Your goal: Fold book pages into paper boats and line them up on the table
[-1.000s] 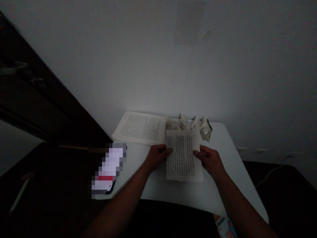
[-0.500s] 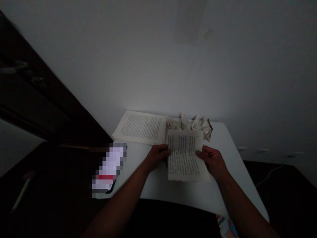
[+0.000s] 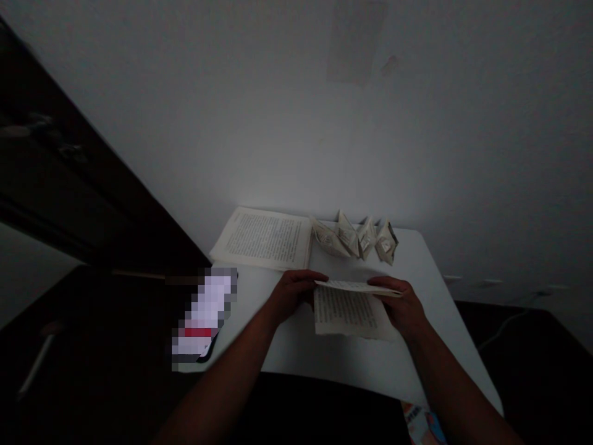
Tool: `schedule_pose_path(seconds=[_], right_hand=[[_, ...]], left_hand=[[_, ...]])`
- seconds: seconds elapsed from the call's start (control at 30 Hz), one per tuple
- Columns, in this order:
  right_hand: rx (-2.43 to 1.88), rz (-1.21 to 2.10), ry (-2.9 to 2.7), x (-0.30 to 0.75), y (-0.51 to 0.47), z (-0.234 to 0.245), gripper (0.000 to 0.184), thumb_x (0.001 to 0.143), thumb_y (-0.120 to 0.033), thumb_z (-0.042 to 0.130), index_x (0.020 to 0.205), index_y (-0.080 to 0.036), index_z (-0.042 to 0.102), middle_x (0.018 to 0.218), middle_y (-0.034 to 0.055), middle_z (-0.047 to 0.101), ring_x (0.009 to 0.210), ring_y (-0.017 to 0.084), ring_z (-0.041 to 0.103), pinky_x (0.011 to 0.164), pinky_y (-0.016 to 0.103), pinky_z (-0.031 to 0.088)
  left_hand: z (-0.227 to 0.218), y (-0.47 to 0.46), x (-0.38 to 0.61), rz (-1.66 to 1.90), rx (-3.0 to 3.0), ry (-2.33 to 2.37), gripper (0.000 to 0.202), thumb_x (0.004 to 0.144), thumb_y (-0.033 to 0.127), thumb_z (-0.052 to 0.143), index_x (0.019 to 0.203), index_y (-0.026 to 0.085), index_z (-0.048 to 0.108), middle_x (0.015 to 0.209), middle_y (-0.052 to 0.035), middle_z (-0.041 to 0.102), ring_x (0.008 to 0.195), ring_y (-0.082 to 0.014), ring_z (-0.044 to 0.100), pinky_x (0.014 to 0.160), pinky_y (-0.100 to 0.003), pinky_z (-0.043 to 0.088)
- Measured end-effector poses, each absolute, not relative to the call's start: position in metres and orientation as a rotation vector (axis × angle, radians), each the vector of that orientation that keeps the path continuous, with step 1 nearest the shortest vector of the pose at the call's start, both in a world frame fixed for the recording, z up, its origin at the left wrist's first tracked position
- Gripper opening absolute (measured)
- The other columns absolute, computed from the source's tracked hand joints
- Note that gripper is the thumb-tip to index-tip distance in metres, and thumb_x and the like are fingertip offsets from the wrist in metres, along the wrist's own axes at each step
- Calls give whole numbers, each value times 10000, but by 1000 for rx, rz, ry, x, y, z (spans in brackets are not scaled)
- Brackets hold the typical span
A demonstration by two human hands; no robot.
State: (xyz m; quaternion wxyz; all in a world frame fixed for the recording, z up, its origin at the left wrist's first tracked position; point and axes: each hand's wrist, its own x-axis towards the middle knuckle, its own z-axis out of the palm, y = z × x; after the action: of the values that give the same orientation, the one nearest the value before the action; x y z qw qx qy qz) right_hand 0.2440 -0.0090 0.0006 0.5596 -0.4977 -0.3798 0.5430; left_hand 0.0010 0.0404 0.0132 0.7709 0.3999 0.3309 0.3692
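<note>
A printed sheet of paper (image 3: 345, 312) is held between my two hands above the white table, its upper part bent over toward me along a crosswise fold. My left hand (image 3: 294, 293) grips the left end of the fold, fingers along the top edge. At the right end, my right hand (image 3: 401, 303) pinches the same sheet, with its fingers over the folded part. Just beyond the sheet stand several folded paper boats (image 3: 347, 235) in a row. To their left lies a stack of loose printed pages (image 3: 266, 238).
A phone (image 3: 208, 312) with a blurred screen lies at the left edge of the white table (image 3: 445, 346). The wall (image 3: 278, 123) rises behind the table. A dark door (image 3: 69, 148) is at left. Sockets (image 3: 491, 283) and a cable (image 3: 509, 318) show at right.
The upper part of the sheet has come down toward me, folding over the lower part. My fingers have shifted onto the fold, and more of the paper boats shows.
</note>
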Motion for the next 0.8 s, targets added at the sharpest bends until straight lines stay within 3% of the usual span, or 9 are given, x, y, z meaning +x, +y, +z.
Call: schedule_pose_path(seconds=[0.23, 0.33, 0.63, 0.7, 0.8], right_hand=[[-1120, 1335, -858, 244, -9, -1, 235, 494, -357, 808, 658, -204, 737, 567, 41, 691, 462, 173, 611, 432, 256, 445], [-1140, 1315, -912, 243, -11, 2, 208, 525, -355, 789, 656, -204, 731, 567, 40, 685, 474, 182, 617, 448, 275, 459], [-1077, 1340, -852, 242, -12, 0, 139, 522, -253, 773, 645, -206, 731, 569, 31, 682, 529, 181, 630, 511, 283, 482], [-1031, 1344, -852, 241, -13, 2, 151, 529, -244, 763, 673, -207, 733, 566, 27, 676, 500, 168, 611, 479, 269, 464], [-920, 1368, -873, 240, -15, 9, 271, 620, -331, 702, 858, -203, 724, 532, 23, 644, 412, 154, 557, 394, 262, 414]], left_hand=[[9, 42, 1, 832, 883, 687, 163, 614, 168, 619, 737, 109, 708, 645, -61, 659, 583, -157, 610, 554, -267, 457], [12, 41, 1, 863, 889, 684, 151, 619, 178, 605, 712, 109, 702, 625, -53, 647, 573, -150, 598, 544, -255, 441], [9, 40, 1, 941, 1014, 732, 294, 624, 271, 716, 883, 140, 674, 760, -34, 633, 656, -135, 573, 602, -252, 422], [8, 41, 0, 950, 1071, 779, 336, 627, 263, 726, 939, 156, 665, 825, -40, 635, 708, -142, 576, 623, -252, 420], [10, 42, -1, 955, 1139, 818, 316, 652, 255, 705, 953, 166, 665, 855, -40, 637, 743, -145, 571, 651, -255, 418]])
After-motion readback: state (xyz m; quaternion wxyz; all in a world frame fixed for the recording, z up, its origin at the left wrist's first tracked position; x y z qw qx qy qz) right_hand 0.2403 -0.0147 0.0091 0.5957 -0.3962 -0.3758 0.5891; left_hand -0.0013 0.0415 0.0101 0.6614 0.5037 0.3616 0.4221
